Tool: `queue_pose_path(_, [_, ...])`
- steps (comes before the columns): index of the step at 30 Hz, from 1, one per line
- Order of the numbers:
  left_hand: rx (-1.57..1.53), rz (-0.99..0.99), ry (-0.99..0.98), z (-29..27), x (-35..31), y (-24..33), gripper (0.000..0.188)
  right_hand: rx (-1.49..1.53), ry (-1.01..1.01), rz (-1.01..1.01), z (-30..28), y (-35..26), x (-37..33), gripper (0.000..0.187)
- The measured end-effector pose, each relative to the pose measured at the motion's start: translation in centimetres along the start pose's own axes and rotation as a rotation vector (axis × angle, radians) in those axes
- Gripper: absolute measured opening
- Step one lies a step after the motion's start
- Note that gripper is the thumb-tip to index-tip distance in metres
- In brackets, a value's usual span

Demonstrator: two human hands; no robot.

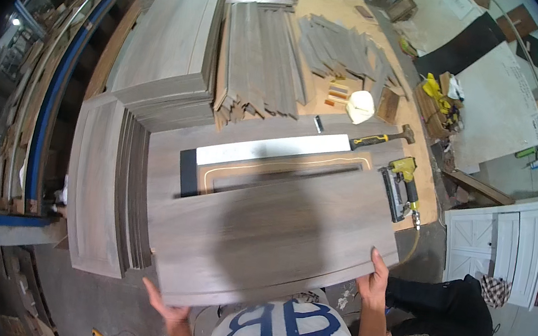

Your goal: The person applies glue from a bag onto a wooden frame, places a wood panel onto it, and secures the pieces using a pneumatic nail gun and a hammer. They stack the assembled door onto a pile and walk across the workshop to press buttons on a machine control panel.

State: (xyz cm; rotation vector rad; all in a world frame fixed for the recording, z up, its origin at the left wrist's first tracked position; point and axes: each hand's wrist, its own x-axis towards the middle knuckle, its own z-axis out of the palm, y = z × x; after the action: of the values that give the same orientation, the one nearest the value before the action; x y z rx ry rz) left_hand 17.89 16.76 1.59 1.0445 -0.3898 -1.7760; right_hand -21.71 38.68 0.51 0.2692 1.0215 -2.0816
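Note:
A large grey wood-grain panel (273, 236) spans between my two hands, its near edge toward my body. My left hand (168, 305) grips the near left corner, thumb out to the side and fingers hidden beneath. My right hand (374, 280) holds the near right corner with its thumb on the top face. Just beyond the panel lies a frame (242, 168) with a pale line, like a glue bead, along its brown inner strip. A white strip (271, 148) runs along the far side of that frame. The panel covers the frame's near part.
A yellow-green nail gun (403, 179) with a hose and a hammer (381, 139) lie to the right. Stacked panels (164, 32) stand at the left, with finished-looking doors (101, 180) nearer. Wood strips (263, 58) pile behind. A person in dark clothes (453, 315) crouches at lower right.

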Motion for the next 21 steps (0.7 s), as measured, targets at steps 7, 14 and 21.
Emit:
queue_pose_path(7, [-0.095, -0.173, -0.115, -0.9, 0.0, -6.8, 0.044, -0.027, 0.130, -0.048, -5.2, 0.3, 3.9, 0.044])
queue_pose_path(14, [0.049, -0.195, -0.077, 4.0, 3.4, -7.5, 0.015, -0.056, 0.042, -0.013, -2.0, -0.9, 7.6, 0.036])
queue_pose_path(21, [0.067, -0.155, 0.026, 5.0, 5.4, -8.1, 0.013, -0.015, -0.023, 0.058, -1.9, -1.0, 10.4, 0.032])
